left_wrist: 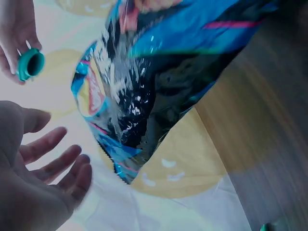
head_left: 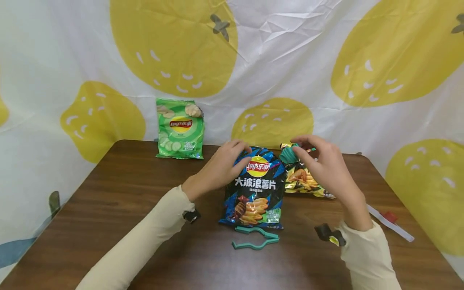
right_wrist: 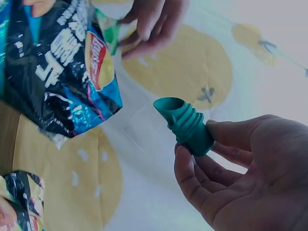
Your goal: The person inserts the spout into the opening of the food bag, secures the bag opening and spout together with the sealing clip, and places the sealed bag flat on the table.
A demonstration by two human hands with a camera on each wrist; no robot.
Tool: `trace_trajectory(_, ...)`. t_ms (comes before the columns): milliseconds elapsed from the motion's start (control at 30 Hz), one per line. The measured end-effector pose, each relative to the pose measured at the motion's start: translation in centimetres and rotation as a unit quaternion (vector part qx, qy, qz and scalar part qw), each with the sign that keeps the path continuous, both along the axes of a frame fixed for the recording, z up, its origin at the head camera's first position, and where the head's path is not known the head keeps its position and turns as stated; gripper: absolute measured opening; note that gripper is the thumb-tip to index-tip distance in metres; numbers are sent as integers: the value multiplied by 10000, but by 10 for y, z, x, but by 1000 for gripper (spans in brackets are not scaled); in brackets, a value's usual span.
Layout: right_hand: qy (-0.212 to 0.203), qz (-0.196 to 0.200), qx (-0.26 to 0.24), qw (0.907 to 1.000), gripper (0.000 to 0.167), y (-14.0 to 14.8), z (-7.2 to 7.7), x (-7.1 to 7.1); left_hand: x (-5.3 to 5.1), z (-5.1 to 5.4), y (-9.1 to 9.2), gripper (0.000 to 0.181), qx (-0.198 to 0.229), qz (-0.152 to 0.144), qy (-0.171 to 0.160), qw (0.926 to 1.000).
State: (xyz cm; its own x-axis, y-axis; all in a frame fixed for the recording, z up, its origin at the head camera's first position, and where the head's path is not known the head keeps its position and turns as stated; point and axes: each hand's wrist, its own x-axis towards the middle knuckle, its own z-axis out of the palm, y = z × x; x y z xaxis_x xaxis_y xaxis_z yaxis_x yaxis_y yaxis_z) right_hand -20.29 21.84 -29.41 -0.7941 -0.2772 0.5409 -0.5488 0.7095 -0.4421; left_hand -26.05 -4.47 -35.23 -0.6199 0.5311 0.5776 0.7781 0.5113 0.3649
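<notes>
A black and blue chip bag point(head_left: 253, 189) stands at the middle of the table in the head view. My left hand point(head_left: 222, 165) is beside its upper left edge; in the left wrist view the fingers point(left_wrist: 57, 159) are spread, with a gap between them and the bag point(left_wrist: 159, 82). My right hand point(head_left: 326, 161) pinches a ribbed green spout point(head_left: 288, 154) between thumb and fingers, right of the bag's top. The right wrist view shows the spout point(right_wrist: 185, 125) with its slanted, hollow end turned toward the bag point(right_wrist: 62, 62).
A green chip bag point(head_left: 180, 129) stands at the back left. A yellow and black bag point(head_left: 301, 179) lies behind my right hand. A teal clip point(head_left: 255, 238) lies in front of the middle bag. At the right are a white strip point(head_left: 391, 224) and a red piece point(head_left: 389, 217).
</notes>
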Motion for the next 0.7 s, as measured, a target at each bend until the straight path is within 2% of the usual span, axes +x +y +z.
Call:
trace_trajectory(100, 7, -8, -175, 9998, 25, -2, -4, -7, -22, 3, 12, 28, 255, -2, -495, 9984)
trace_trajectory(233, 61, 45, -189, 9998, 22, -5, -13, -17, -46, -2, 18, 38, 549, 5, -1273, 9903)
trace_trajectory(300, 54, 47, -187, 9998, 21, -6, -17, -20, -50, -6, 18, 36, 579, -72, -1523, 9866)
trace_trajectory(367, 22, 39, -210, 9998, 21, -7, -19, -21, -51, -9, 17, 30, 620, -216, -1625, 9845)
trace_trajectory(433, -10, 25, -234, 9997, 22, -9, -19, -21, -48, -11, 15, 26, 725, -297, -1552, 9848)
trace_trajectory(533, 51, 33, -332, 9994, 23, -11, -16, -19, -39, -7, 12, 23, 941, -288, -1212, 9877)
trace_trajectory(700, 289, 121, -568, 9979, 24, -11, -9, -11, -18, 7, 6, 21, 1104, -319, -427, 9925)
